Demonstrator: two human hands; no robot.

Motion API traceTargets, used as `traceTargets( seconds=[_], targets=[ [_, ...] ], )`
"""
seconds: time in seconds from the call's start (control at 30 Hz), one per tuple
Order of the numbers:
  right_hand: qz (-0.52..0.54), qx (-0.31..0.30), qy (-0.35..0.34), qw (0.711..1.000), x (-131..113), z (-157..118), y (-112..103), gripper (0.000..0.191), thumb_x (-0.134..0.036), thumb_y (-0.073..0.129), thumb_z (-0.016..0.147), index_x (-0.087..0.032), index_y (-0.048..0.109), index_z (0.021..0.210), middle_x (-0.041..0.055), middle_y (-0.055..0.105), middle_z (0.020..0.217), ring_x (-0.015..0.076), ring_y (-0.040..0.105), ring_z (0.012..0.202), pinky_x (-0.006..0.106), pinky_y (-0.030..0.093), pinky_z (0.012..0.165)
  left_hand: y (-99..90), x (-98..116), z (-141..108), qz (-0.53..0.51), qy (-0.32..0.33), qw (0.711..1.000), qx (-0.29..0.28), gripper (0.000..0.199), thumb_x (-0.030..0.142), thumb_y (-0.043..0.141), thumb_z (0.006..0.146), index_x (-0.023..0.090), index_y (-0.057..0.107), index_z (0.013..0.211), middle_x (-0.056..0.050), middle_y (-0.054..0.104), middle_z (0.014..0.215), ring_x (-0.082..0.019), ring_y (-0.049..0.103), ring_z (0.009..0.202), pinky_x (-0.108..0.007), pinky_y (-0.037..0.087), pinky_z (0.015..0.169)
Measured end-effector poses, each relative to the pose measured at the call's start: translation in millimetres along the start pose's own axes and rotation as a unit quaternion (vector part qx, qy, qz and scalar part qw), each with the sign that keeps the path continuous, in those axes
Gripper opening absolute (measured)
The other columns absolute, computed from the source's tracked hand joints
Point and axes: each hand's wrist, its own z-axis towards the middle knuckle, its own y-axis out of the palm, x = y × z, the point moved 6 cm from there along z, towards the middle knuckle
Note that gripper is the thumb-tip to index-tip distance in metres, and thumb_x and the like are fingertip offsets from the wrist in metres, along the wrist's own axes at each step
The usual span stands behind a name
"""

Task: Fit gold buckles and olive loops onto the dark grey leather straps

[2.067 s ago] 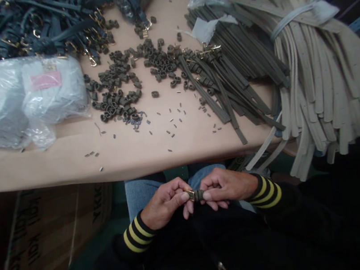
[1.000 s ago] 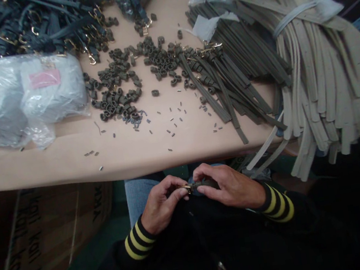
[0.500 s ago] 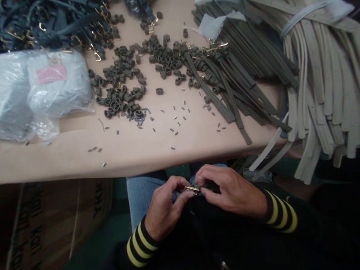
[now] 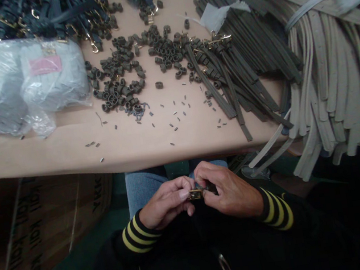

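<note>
The left hand and right hand are curled nearly shut, thumbs and fingers pinching a small brass buckle on a dark olive strap end, held over the lap just short of the tan paper-covered counter. The piece looks light, the metal stiff and slippery, the strap pliable; the buckle's frame offers the surest hold.

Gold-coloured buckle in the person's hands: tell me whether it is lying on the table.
No, the gold-coloured buckle is held up between the left hand and the right hand, off the table.
</note>
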Motion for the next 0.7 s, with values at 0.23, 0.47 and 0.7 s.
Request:
traceTargets(
  seconds=[0.23, 0.47, 0.7],
  targets=[
    [-0.025, 0.005, 0.029, 0.999, 7.1, -1.3, 7.1, 0.018, -0.008, 0.041, 0.062, -0.02, 0.028, 0.061, 0.0006, 0.039, 0.068, 0.0131, 0.04, 0.062, 0.025, 0.032, 0.057, -4.4, -2.4, 0.6, 0.069, 0.026, 0.995, 0.066, 0.031, 0.033, 0.065, 0.064, 0.014, 0.041, 0.061, 0.001, 0.041, 0.071, -0.008, 0.045, 0.058, -0.022, 0.038, 0.052],
    [-0.071, -0.009, 0.038, 0.997, 14.8, -1.0, 12.0, 0.021, -0.005, 0.04, 0.057, -0.02, 0.026, 0.061, -0.0003, 0.037, 0.065, 0.013, 0.038, 0.06, 0.025, 0.028, 0.055, -13.4, -8.3, 5.7, 0.152, -0.005, 0.983, 0.106, 0.029, 0.028, 0.065, 0.063, 0.015, 0.038, 0.063, 0.001, 0.047, 0.075, -0.005, 0.046, 0.056, -0.021, 0.038, 0.054],
    [-0.089, -0.001, 0.034, 0.995, 17.1, 2.1, 11.9, 0.02, -0.005, 0.039, 0.057, -0.02, 0.027, 0.06, -0.0011, 0.036, 0.063, 0.0123, 0.036, 0.058, 0.024, 0.025, 0.053, -14.1, -6.3, 6.0, 0.214, 0.025, 0.965, 0.15, 0.022, 0.019, 0.059, 0.065, 0.016, 0.037, 0.061, 0.002, 0.047, 0.072, -0.006, 0.046, 0.058, -0.021, 0.038, 0.054]
  ],
)
